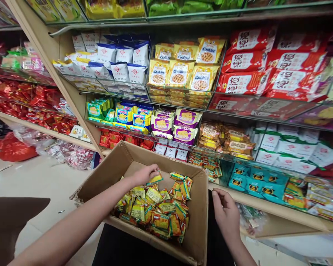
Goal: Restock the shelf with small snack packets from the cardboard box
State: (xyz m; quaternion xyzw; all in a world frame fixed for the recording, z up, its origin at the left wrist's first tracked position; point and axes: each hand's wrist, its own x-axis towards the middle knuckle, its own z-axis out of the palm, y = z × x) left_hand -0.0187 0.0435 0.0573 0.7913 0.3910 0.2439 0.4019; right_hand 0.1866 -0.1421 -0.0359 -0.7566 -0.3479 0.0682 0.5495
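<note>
An open cardboard box [194, 221] rests in front of me over my dark-clothed legs. Loose small wrapped snack packets [161, 220], yellow, orange and green, lie heaped inside it. My left hand [144, 175] reaches across into the box, its fingers closed on one yellow-green snack packet [155, 178] above the heap, near the back wall. Just outside the box's right wall is my right hand [226, 212], with thumb and forefinger drawn together and the other fingers curled. Whether anything small is between them cannot be made out.
Glass-fronted shelves hold bagged cookies [180, 72], red packs [246, 62], white-and-blue bags [123, 59] and teal packets [256, 181]. The lowest shelf edge [266, 203] runs close behind the box. Plastic bags [74, 153] lie on the floor at left, near a brown flap [13, 225].
</note>
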